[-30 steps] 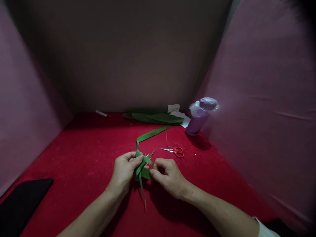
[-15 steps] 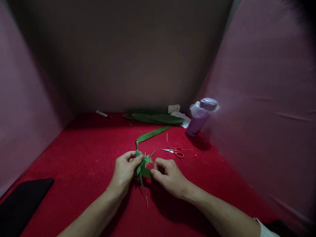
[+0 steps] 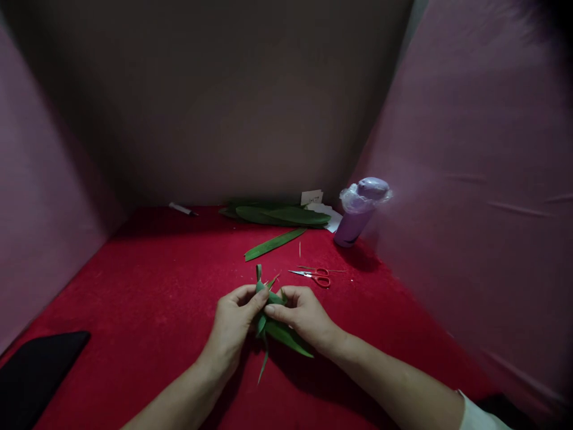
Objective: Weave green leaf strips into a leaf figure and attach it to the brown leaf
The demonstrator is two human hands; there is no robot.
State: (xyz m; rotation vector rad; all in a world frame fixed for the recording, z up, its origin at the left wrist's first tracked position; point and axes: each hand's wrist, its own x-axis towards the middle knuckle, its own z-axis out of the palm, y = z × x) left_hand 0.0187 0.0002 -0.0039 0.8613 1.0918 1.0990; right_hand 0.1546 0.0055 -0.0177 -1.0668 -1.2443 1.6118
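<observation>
Between my hands is a bundle of folded green leaf strips (image 3: pixel 262 322), with a small loop at its top and a broad pointed end hanging to the lower right. My left hand (image 3: pixel 237 310) pinches its left side between thumb and fingers. From the right, my right hand (image 3: pixel 304 313) is closed on the strips, its thumb almost meeting the left thumb. The fingers hide the middle of the folds. Just beyond lie red-handled scissors (image 3: pixel 316 276), blades pointing left, and a single cut leaf strip (image 3: pixel 274 243).
A pile of long green leaves (image 3: pixel 277 214) lies at the back beside white paper cards (image 3: pixel 312 197). A purple cup (image 3: pixel 353 227) with plastic wrap stands at right. A syringe (image 3: pixel 182 209) rests back left; a black flat object (image 3: pixel 45 364) is at near left on the red cloth (image 3: pixel 147 275).
My right hand has moved left, close to my left hand, and grips the strips nearer the folds. The broad leaf end now points to the lower right. The view has shifted slightly.
</observation>
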